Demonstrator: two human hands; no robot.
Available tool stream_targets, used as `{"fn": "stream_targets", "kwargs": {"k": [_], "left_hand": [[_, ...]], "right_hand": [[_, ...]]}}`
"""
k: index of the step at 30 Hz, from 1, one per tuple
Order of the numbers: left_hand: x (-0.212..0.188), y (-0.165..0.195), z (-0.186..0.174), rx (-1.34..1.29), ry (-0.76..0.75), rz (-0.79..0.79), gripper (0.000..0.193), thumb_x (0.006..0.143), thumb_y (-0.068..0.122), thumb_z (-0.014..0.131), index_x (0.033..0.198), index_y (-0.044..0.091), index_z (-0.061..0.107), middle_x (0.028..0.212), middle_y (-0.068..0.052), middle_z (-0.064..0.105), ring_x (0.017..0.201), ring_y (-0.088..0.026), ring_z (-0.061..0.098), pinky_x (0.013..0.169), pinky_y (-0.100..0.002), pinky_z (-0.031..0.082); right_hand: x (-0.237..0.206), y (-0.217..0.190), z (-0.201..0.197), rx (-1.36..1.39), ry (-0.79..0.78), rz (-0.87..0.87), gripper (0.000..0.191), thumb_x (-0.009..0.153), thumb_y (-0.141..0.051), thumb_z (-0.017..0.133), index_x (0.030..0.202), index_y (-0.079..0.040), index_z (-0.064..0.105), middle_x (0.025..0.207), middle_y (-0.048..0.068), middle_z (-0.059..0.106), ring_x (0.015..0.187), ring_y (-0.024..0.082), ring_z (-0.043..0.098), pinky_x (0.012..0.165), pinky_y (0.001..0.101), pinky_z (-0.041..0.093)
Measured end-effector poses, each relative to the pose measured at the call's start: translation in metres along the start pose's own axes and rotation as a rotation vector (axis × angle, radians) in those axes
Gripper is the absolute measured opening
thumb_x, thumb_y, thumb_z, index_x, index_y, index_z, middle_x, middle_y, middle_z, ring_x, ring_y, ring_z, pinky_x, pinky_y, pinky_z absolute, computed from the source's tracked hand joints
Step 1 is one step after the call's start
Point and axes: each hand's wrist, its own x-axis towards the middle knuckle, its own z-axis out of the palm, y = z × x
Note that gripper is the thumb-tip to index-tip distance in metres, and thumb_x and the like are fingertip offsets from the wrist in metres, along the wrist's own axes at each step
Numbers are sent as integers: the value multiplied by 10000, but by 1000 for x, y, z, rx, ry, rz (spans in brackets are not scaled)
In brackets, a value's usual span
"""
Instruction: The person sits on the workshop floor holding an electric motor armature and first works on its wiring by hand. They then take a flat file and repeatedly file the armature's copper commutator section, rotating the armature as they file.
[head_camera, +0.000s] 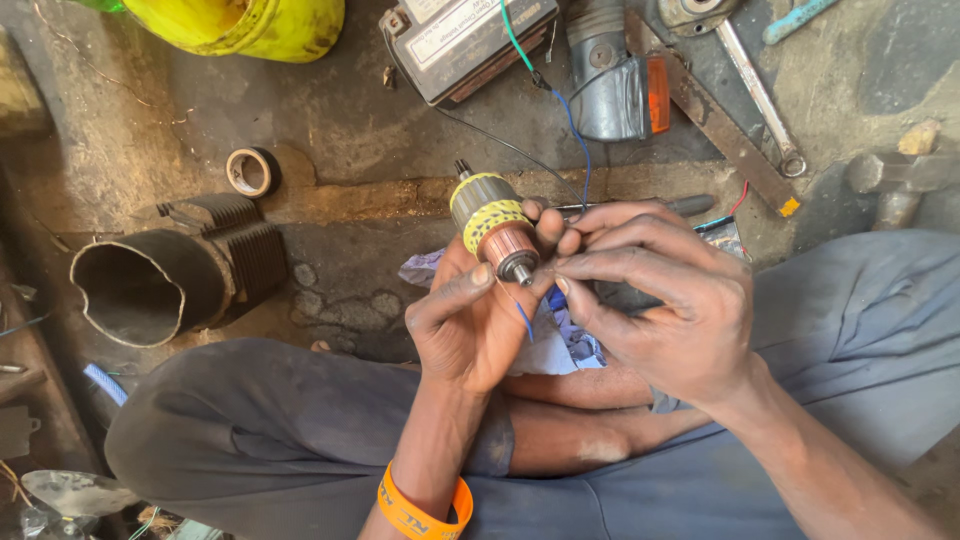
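Nearest, an orange wristband (425, 515) circles the wrist of the left hand (470, 325), above the person's crossed legs in grey trousers (270, 430). Both hands meet over the lap. The left hand is clamped around a small motor armature (492, 228), held tilted with its shaft end toward the camera; the thumb lies along the copper commutator and the fingers wrap behind it. Yellow-green winding cord bands the armature's upper part. The right hand (665, 305) is closed to a pinch, its fingertips touching the shaft end of the armature; what it pinches is too small to tell. A thin blue wire (524, 320) hangs just below the fingertips, in front of a blue-and-white cloth (560, 345) lying on the lap.

Farther off, on the concrete floor (340, 130), a black finned cylinder (175, 275) lies on its side at the left, with a roll of tape (251, 172) beyond it. At the far edge lie a yellow container (250, 22), a black battery (465, 42) with wires, a grey turn-signal lamp (620, 85) with an orange lens, and a spanner (760, 95).
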Motion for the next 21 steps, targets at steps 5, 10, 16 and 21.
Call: {"fn": "stream_targets", "kwargs": {"k": [5,10,16,21], "left_hand": [[0,-6,0,-72,56,42,597,950,30,669,1449,-156,399,1405,-297,543,1390,-404,534,1271,-514,411],[-2,-11,-1,-156,173,47,588,951,53,642,1458,-120,400,1452,-268,530,1394,-408,527,1163,-485,460],[-5,-12,-2,-209,197,33,573,957,62,622,1459,-112,406,1463,-260,534,1390,-408,522,1113,-443,508],[-5,-14,-2,-225,207,31,569,969,67,623,1463,-109,402,1469,-259,530,1383,-410,523,1107,-436,514]], "right_hand": [[-1,4,5,-35,9,-4,229,791,42,821,1000,-35,765,1004,65,733,1080,227,726,931,335,582],[-2,8,10,-30,22,24,224,791,40,819,995,-21,748,1064,98,732,1082,230,734,924,326,588],[-3,12,15,-37,25,22,214,809,44,829,997,-16,745,1064,93,734,1080,222,735,926,317,590],[-4,13,16,-40,18,15,221,803,46,822,1003,-17,749,1069,97,729,1082,223,728,929,321,586]]}}
